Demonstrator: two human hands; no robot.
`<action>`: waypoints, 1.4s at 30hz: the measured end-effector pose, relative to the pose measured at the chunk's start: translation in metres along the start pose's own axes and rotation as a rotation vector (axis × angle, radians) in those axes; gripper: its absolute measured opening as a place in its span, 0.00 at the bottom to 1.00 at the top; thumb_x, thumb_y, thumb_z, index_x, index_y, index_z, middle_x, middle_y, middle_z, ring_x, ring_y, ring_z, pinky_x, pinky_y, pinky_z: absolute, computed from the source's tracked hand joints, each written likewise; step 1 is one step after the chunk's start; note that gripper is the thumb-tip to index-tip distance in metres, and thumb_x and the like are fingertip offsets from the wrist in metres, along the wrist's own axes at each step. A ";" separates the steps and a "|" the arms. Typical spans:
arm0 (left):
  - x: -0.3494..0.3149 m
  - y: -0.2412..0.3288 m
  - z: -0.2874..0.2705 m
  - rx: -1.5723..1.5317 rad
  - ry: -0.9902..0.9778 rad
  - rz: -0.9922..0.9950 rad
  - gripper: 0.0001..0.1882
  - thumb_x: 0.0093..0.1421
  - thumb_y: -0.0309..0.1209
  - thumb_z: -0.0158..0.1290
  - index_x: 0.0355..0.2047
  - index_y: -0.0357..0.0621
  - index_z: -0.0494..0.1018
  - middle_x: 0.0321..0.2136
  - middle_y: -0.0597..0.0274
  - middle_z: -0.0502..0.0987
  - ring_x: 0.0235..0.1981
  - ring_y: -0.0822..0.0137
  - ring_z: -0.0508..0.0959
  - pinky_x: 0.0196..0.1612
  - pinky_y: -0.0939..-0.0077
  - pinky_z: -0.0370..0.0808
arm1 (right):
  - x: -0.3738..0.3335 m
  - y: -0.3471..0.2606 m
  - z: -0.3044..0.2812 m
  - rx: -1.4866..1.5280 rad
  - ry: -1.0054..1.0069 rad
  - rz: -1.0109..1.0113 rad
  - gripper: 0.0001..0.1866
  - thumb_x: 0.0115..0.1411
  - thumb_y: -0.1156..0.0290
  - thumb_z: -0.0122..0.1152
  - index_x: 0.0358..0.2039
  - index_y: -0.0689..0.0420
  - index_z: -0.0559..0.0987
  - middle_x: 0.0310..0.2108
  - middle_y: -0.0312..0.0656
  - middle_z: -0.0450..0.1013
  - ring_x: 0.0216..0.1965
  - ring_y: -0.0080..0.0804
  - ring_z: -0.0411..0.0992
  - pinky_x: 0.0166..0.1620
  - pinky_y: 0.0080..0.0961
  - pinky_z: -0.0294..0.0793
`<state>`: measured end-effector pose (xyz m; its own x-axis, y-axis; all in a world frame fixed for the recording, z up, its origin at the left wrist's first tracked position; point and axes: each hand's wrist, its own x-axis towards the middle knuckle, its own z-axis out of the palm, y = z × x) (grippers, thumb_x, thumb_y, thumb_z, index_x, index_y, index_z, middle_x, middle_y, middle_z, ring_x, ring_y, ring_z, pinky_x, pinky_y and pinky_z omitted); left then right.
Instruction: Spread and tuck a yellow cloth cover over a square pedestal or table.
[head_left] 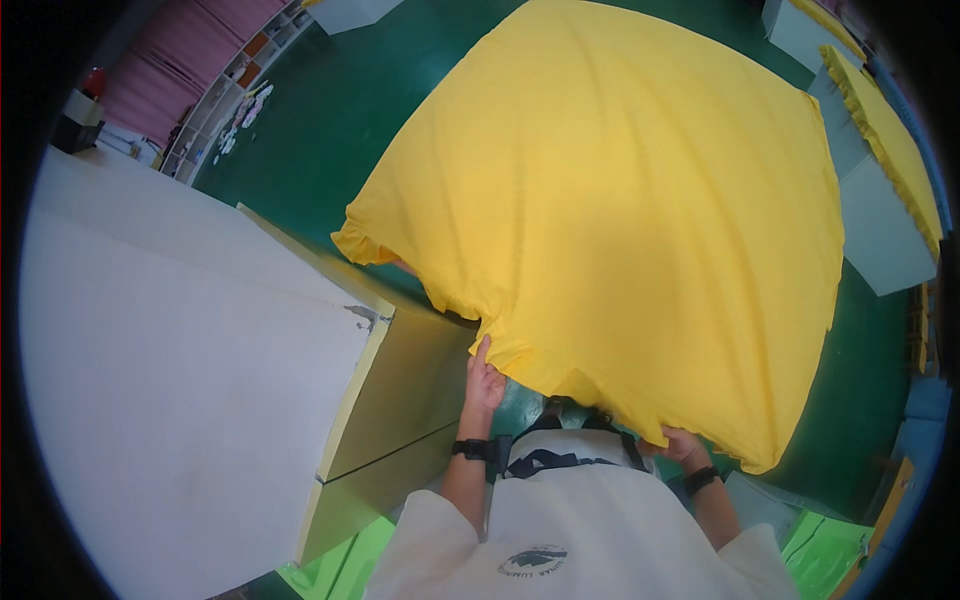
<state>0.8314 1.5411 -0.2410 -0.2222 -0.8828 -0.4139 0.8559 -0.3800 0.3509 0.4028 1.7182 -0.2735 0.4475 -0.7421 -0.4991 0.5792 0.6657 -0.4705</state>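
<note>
A large yellow cloth (600, 200) with a ruffled edge spreads out in front of me, billowed and lightly creased. My left hand (485, 383) is closed on its near edge, left of my body, with the index finger pointing up along the fabric. Further right along the same edge, my right hand (683, 447) pinches the ruffle, its fingertips partly covered by the cloth. Whatever lies beneath the cloth is hidden. A small skin-toned patch shows under its left edge, too little to identify.
A white panel or tabletop (190, 370) with a chipped corner stands close on my left. Yellow-draped white furniture (885, 215) is at the far right. Bright green furniture (825, 550) is near my lower right. The floor (330, 130) is green; shelves (215, 110) and pink curtains (190, 50) stand far left.
</note>
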 end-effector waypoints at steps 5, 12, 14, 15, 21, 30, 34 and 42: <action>0.014 -0.019 0.020 0.292 0.222 -0.103 0.10 0.66 0.40 0.54 0.35 0.48 0.73 0.13 0.73 0.66 0.10 0.78 0.66 0.18 0.81 0.73 | 0.012 0.004 -0.055 -0.191 -0.194 0.293 0.22 0.67 0.52 0.50 0.42 0.60 0.77 0.33 0.42 0.78 0.36 0.34 0.75 0.40 0.30 0.73; 0.015 -0.005 -0.017 0.776 0.462 -0.165 0.07 0.66 0.34 0.49 0.33 0.44 0.70 0.35 0.55 0.79 0.28 0.66 0.77 0.33 0.72 0.79 | 0.012 0.003 -0.048 -2.056 -0.049 0.013 0.22 0.67 0.52 0.46 0.46 0.55 0.79 0.41 0.45 0.79 0.43 0.40 0.76 0.50 0.34 0.72; -0.003 0.009 -0.030 0.773 0.458 -0.156 0.09 0.67 0.36 0.48 0.34 0.44 0.70 0.35 0.55 0.79 0.30 0.66 0.78 0.36 0.71 0.79 | -0.042 -0.052 0.013 -1.835 -0.085 0.277 0.23 0.68 0.50 0.46 0.44 0.56 0.80 0.40 0.44 0.80 0.43 0.39 0.76 0.49 0.33 0.72; -0.010 0.012 -0.036 0.788 0.430 -0.174 0.10 0.67 0.37 0.47 0.35 0.44 0.70 0.36 0.55 0.79 0.33 0.66 0.78 0.38 0.71 0.79 | 0.014 -0.108 0.150 -1.581 -0.079 0.530 0.25 0.68 0.49 0.45 0.42 0.56 0.81 0.38 0.43 0.80 0.43 0.38 0.76 0.48 0.32 0.73; -0.067 0.020 -0.079 1.107 0.339 -0.355 0.15 0.67 0.40 0.43 0.44 0.43 0.71 0.40 0.58 0.78 0.38 0.65 0.78 0.43 0.70 0.76 | 0.136 -0.200 0.293 -1.668 -0.693 0.183 0.18 0.67 0.54 0.48 0.40 0.55 0.78 0.31 0.42 0.78 0.33 0.40 0.76 0.40 0.36 0.73; -0.214 -0.080 -0.241 0.710 0.522 -0.243 0.10 0.56 0.27 0.56 0.39 0.38 0.75 0.38 0.55 0.79 0.38 0.63 0.80 0.40 0.70 0.79 | 0.384 -0.132 0.402 -2.036 -0.587 -0.643 0.13 0.56 0.64 0.55 0.35 0.60 0.76 0.27 0.51 0.76 0.32 0.53 0.76 0.35 0.47 0.75; -0.302 -0.137 -0.272 0.851 0.420 -0.192 0.10 0.57 0.25 0.55 0.39 0.36 0.76 0.41 0.55 0.79 0.43 0.64 0.80 0.45 0.73 0.78 | 0.445 -0.092 0.420 -1.978 -0.608 -0.822 0.17 0.55 0.67 0.57 0.44 0.61 0.73 0.27 0.47 0.77 0.31 0.51 0.77 0.33 0.45 0.76; -0.332 -0.150 -0.266 1.209 0.413 -0.237 0.11 0.61 0.29 0.49 0.41 0.36 0.76 0.39 0.54 0.79 0.39 0.62 0.81 0.44 0.71 0.78 | 0.495 -0.065 0.443 -2.267 -0.355 -0.929 0.10 0.55 0.69 0.58 0.35 0.61 0.78 0.27 0.44 0.79 0.28 0.44 0.79 0.28 0.42 0.75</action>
<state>0.9014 1.9649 -0.3796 0.0351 -0.6925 -0.7205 -0.1938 -0.7120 0.6749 0.8881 1.2728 -0.1671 0.7988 -0.5814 0.1548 -0.5454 -0.8084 -0.2214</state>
